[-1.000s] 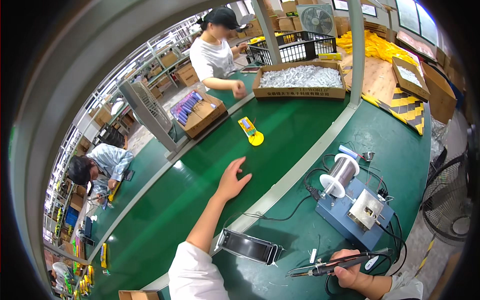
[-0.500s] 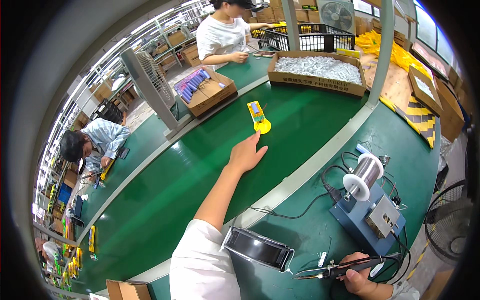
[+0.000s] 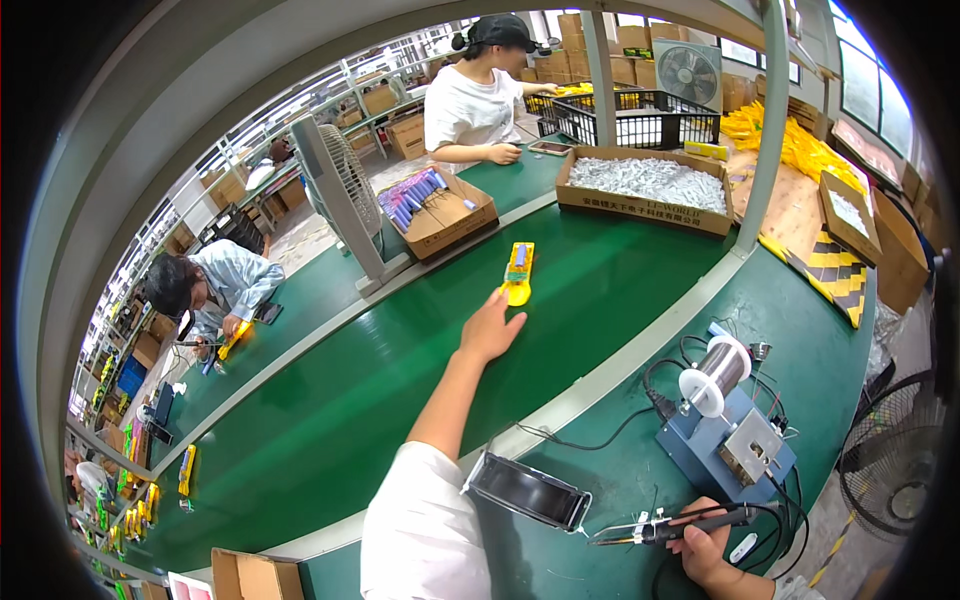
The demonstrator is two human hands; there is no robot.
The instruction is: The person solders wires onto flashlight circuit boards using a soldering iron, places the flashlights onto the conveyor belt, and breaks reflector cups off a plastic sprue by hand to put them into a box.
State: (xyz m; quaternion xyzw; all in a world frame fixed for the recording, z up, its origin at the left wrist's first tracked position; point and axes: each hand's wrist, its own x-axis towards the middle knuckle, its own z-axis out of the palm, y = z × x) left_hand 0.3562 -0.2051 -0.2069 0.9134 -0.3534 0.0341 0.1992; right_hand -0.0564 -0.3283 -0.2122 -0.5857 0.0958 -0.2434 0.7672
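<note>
My left hand (image 3: 488,331) reaches out over the green belt. Its index fingertip touches the rounded end of a yellow plastic casing (image 3: 518,290), while the thumb stands apart from it. Inside the casing sit a purple cylindrical cell (image 3: 521,256) and a small green part. At the lower right, my right hand (image 3: 702,545) is closed around the black handle of a soldering iron (image 3: 690,526). The iron's thin tip points left, low above the bench. Beside it lies a small white piece (image 3: 640,526).
A black device in clear wrap (image 3: 527,490) lies between my forearms. Right of it stands a blue soldering unit (image 3: 705,440) with a solder wire spool (image 3: 715,376). Across the belt are boxes of purple cells (image 3: 440,232) and white parts (image 3: 640,203). Two co-workers sit opposite.
The view has shifted slightly. The yellow casing now lies more upright in view, with my left index finger at its left edge. The right hand still holds the soldering iron.
</note>
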